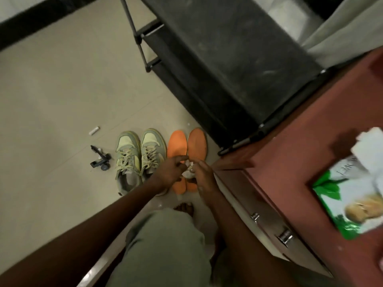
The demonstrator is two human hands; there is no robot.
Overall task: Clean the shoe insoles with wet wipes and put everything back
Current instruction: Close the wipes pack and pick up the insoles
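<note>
both orange insoles (187, 150) lie out on the floor right of the shoes (138, 158); left hand (170, 171) and right hand (202, 176) pinch a wet wipe (189, 169) above them; refitting remains.

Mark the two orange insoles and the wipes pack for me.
left insole (176, 146): head view, its forefoot.
right insole (198, 141): head view, its forefoot.
wipes pack (350, 195): head view, middle of its printed top.

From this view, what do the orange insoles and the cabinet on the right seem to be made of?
The insoles look like matte foam or fabric-covered foam: flat orange, no shine; which one I cannot tell. The cabinet looks like reddish-brown wood or laminate with a smooth, slightly glossy top and shiny metal-looking knobs.
</note>
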